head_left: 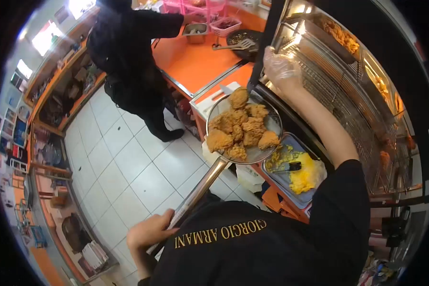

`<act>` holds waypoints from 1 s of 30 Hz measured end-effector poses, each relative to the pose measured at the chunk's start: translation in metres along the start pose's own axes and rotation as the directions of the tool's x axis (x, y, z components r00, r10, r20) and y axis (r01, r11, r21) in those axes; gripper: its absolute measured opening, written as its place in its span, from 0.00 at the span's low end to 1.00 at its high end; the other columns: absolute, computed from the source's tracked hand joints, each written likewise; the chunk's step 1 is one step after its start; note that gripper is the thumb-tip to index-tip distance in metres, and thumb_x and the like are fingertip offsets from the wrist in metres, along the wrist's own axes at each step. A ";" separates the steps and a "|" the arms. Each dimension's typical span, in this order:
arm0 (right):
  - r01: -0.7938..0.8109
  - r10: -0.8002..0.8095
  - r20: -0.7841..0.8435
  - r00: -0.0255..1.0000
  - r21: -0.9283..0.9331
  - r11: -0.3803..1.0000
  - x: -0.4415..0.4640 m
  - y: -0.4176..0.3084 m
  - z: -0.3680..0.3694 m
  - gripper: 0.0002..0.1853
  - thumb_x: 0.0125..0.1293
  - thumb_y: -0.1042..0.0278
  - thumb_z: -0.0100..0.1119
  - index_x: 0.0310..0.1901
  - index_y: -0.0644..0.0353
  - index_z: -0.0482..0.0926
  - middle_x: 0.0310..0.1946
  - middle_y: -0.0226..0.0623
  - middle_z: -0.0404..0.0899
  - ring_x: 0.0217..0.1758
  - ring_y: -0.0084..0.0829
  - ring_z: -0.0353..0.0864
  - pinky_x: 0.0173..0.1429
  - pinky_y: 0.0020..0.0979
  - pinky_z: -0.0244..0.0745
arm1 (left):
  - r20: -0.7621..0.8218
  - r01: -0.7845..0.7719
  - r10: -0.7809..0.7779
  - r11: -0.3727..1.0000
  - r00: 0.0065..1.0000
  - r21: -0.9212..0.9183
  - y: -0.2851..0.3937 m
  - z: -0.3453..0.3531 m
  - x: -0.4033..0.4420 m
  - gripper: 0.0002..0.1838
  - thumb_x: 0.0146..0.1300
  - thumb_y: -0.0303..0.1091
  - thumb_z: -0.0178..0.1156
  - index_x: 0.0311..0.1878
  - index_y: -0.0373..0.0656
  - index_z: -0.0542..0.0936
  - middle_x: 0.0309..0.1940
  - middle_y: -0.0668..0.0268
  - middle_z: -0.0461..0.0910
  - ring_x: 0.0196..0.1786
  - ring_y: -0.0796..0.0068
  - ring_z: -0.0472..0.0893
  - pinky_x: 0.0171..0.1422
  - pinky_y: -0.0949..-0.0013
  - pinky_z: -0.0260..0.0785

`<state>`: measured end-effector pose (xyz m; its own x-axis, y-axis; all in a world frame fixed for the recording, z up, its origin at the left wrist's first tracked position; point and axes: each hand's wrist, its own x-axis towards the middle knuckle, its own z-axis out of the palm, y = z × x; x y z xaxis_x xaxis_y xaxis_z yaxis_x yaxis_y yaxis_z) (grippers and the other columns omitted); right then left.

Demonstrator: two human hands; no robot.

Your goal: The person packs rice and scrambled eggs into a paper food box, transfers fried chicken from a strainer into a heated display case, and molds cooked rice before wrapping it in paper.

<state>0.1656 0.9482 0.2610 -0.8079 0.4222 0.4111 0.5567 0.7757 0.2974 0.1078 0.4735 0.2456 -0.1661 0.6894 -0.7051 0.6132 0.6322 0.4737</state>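
Observation:
My left hand (151, 230) is closed round the long metal handle of a round wire strainer (251, 155). Several pieces of golden fried chicken (238, 125) lie heaped in its mesh, over the counter's edge. In a clear plastic glove, my right hand (282, 70) has its fingers closed on the dark edge of the display cabinet's door (271, 35). Wire racks (321, 71) inside the lit cabinet stand to the right of this hand.
A person in black (128, 62) stands ahead left by the orange counter (183, 64). A dark pan (236, 45) with a spatula (240, 45) is on it. Below the strainer is a tray (283, 179) with yellow food and a black-handled brush. Wooden shelves (57, 119) line the left.

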 end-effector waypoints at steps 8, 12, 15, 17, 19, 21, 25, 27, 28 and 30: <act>-0.477 0.415 0.378 0.827 0.082 0.875 -0.012 -0.020 -0.061 0.37 0.70 0.43 0.18 0.44 0.64 0.79 0.47 0.54 0.76 0.53 0.50 0.75 0.59 0.43 0.68 | 0.087 -0.046 0.039 0.996 0.995 0.074 -0.025 -0.042 0.012 0.21 0.62 0.45 0.54 0.48 0.39 0.63 0.27 0.45 0.77 0.35 0.43 0.77 0.38 0.51 0.68; -0.790 0.739 0.320 0.593 0.054 0.610 -0.035 -0.024 -0.063 0.30 0.70 0.48 0.27 0.47 0.64 0.77 0.49 0.52 0.76 0.54 0.49 0.76 0.57 0.43 0.71 | 0.109 -0.078 0.072 0.995 0.991 0.055 -0.035 -0.047 0.016 0.21 0.62 0.44 0.53 0.49 0.38 0.63 0.28 0.44 0.77 0.36 0.43 0.78 0.39 0.50 0.68; -0.481 0.561 0.489 0.668 -0.292 0.827 -0.041 -0.029 -0.050 0.21 0.68 0.57 0.38 0.46 0.63 0.77 0.46 0.50 0.78 0.48 0.46 0.80 0.47 0.41 0.78 | 0.106 -0.055 0.050 0.998 0.993 0.040 -0.037 -0.048 0.018 0.22 0.62 0.47 0.52 0.50 0.39 0.64 0.28 0.45 0.78 0.36 0.43 0.78 0.39 0.51 0.69; -0.525 0.508 0.388 0.769 -0.071 0.848 -0.046 -0.037 -0.002 0.14 0.66 0.63 0.45 0.38 0.63 0.78 0.41 0.46 0.81 0.39 0.43 0.84 0.36 0.39 0.81 | 0.107 -0.043 0.040 0.999 0.993 0.028 -0.037 -0.051 0.017 0.22 0.62 0.48 0.51 0.50 0.40 0.64 0.28 0.45 0.78 0.36 0.44 0.78 0.39 0.51 0.69; -0.262 0.128 0.569 0.812 0.160 0.952 -0.033 -0.061 -0.002 0.11 0.62 0.74 0.48 0.46 0.62 0.74 0.45 0.49 0.78 0.52 0.44 0.77 0.51 0.38 0.76 | 0.120 -0.031 0.028 0.999 0.992 0.026 -0.032 -0.054 0.016 0.24 0.63 0.49 0.51 0.53 0.41 0.64 0.28 0.47 0.78 0.36 0.45 0.78 0.38 0.52 0.69; 0.188 -0.253 0.514 0.820 0.177 0.966 -0.032 -0.052 0.134 0.26 0.60 0.83 0.48 0.60 0.52 0.65 0.61 0.46 0.63 0.64 0.42 0.64 0.68 0.36 0.61 | 0.109 -0.030 0.029 1.000 0.994 0.004 -0.031 -0.053 0.014 0.24 0.62 0.49 0.51 0.54 0.42 0.64 0.27 0.48 0.78 0.35 0.46 0.78 0.37 0.52 0.69; 0.312 -0.353 0.410 0.841 0.165 0.936 -0.016 -0.058 0.177 0.23 0.62 0.75 0.50 0.58 0.46 0.68 0.60 0.40 0.65 0.66 0.44 0.59 0.67 0.38 0.60 | 0.137 -0.044 0.049 0.998 0.989 -0.039 -0.028 -0.055 0.015 0.25 0.62 0.48 0.53 0.55 0.41 0.63 0.26 0.51 0.79 0.32 0.51 0.80 0.36 0.57 0.70; 0.324 -0.350 0.506 0.788 0.144 0.935 -0.012 -0.052 0.151 0.22 0.60 0.74 0.53 0.57 0.46 0.70 0.58 0.38 0.67 0.65 0.41 0.62 0.66 0.37 0.62 | 0.193 0.019 0.003 0.994 0.981 -0.110 -0.018 -0.062 0.013 0.24 0.63 0.47 0.54 0.55 0.41 0.63 0.26 0.52 0.80 0.30 0.53 0.80 0.35 0.59 0.70; 0.390 -0.425 0.297 0.855 0.171 0.905 -0.021 -0.045 0.140 0.20 0.58 0.74 0.54 0.53 0.48 0.72 0.53 0.36 0.71 0.61 0.40 0.66 0.62 0.37 0.66 | 0.255 0.092 -0.043 0.979 0.966 -0.183 -0.015 -0.064 0.014 0.24 0.63 0.46 0.54 0.55 0.40 0.63 0.27 0.54 0.80 0.29 0.56 0.81 0.34 0.61 0.71; 0.456 -0.475 0.078 0.877 0.183 0.871 -0.032 -0.031 0.138 0.17 0.56 0.74 0.56 0.49 0.50 0.74 0.48 0.35 0.74 0.57 0.38 0.70 0.58 0.37 0.69 | 0.260 0.087 -0.031 0.975 0.965 -0.205 -0.018 -0.061 0.015 0.24 0.64 0.45 0.54 0.55 0.40 0.63 0.26 0.57 0.81 0.26 0.62 0.82 0.32 0.64 0.72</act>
<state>0.1478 0.9759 0.1195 -0.9876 0.0383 0.1523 0.0815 0.9539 0.2889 0.0468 0.4938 0.2584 0.0217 0.5535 -0.8326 0.4247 0.7488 0.5089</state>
